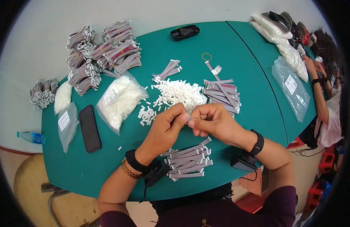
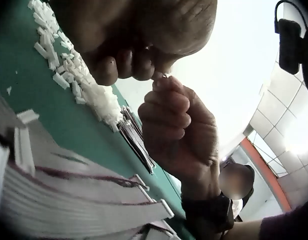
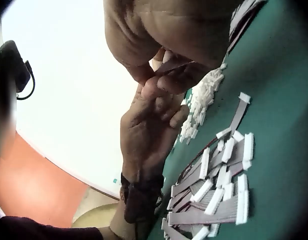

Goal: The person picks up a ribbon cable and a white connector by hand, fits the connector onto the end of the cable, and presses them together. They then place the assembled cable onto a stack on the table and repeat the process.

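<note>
My left hand [image 1: 164, 130] and right hand [image 1: 217, 123] meet fingertip to fingertip above the table, thumbs against forefingers. The right hand pinches a grey ribbon cable [image 3: 174, 65], largely hidden inside its fingers. At the meeting fingertips the left hand pinches a tiny white connector [image 2: 166, 75], nearly covered. Just beyond the hands lies a heap of loose white connectors [image 1: 178, 92]. Below them, nearer the body, is a pile of short grey ribbon cables [image 1: 188, 160] with white ends. A stack of ribbon cables [image 1: 222, 94] lies behind the right hand.
Left of the heap are a bag of white connectors [image 1: 120, 100], a black phone [image 1: 90, 128] and bundled cables [image 1: 107, 53]. A black case [image 1: 185, 32] and a rubber band [image 1: 206, 56] lie at the back. Another person's arm [image 1: 319, 89] reaches in at right.
</note>
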The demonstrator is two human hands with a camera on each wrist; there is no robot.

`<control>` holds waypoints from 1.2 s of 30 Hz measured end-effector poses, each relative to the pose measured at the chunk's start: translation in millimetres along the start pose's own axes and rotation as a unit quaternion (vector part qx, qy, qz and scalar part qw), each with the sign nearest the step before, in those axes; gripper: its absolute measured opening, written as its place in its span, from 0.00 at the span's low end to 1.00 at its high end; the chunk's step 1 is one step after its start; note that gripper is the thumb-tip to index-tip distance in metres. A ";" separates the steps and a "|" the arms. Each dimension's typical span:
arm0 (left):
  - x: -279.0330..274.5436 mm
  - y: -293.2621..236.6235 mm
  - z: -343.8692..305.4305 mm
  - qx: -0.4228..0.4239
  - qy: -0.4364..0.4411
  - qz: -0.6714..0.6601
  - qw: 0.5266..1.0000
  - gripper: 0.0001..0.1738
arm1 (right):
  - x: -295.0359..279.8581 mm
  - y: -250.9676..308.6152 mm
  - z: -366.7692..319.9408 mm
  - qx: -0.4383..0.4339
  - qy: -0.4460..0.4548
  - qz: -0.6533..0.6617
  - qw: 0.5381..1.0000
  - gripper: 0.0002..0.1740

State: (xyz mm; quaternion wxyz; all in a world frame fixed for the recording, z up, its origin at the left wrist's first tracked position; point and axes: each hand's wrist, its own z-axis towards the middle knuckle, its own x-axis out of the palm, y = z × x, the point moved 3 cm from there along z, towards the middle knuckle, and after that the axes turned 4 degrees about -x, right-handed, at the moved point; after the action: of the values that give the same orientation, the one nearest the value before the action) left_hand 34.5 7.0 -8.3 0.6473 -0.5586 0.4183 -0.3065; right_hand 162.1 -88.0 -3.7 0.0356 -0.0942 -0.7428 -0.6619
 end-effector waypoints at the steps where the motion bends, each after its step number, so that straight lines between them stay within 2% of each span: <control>1: 1.2 -0.1 -1.1 -0.002 -0.007 -0.001 1.000 0.14 | 1.2 -1.2 0.0 -0.010 -0.004 -0.008 1.000 0.10; 6: 6.7 -3.0 -2.6 0.006 -0.037 0.037 0.999 0.14 | 3.4 -4.8 -0.3 -0.044 -0.047 -0.048 0.997 0.11; 12: 1.3 4.6 1.9 -0.035 0.015 -0.130 0.991 0.15 | -0.5 1.4 5.0 0.019 0.024 -0.005 1.000 0.09; 15: -3.4 7.9 2.7 -0.065 0.016 -0.184 0.981 0.15 | -1.0 -2.8 4.3 -0.021 0.016 -0.039 0.999 0.08; 16: -3.8 7.5 3.2 -0.073 0.012 -0.185 0.980 0.15 | -2.4 1.8 3.5 -0.087 -0.021 -0.126 0.988 0.08; 18: -4.8 6.0 2.3 -0.089 0.002 -0.187 0.978 0.14 | -0.1 12.3 0.5 -0.215 -0.092 -0.294 0.927 0.12; 21: -2.5 7.6 1.5 -0.114 0.005 -0.207 0.972 0.14 | 5.3 20.0 -2.8 -0.305 -0.116 -0.371 0.869 0.16; 24: 0.5 6.1 0.6 -0.143 0.004 -0.221 0.965 0.13 | 6.3 17.5 -3.7 -0.364 -0.110 -0.431 0.818 0.15; 27: 2.5 7.9 -0.6 -0.150 0.019 -0.237 0.960 0.12 | 7.3 17.6 -4.6 -0.357 -0.105 -0.440 0.817 0.14; 36: 10.1 8.9 -4.2 -0.179 0.013 -0.273 0.945 0.12 | 11.3 19.6 -7.2 -0.410 -0.105 -0.480 0.768 0.14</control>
State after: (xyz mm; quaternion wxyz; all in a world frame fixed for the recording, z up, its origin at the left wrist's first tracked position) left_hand 34.8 -2.0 -19.1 0.4221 -0.7543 0.3062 -0.3990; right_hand 154.2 -92.0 18.4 -0.4072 0.1996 -0.3482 -0.8205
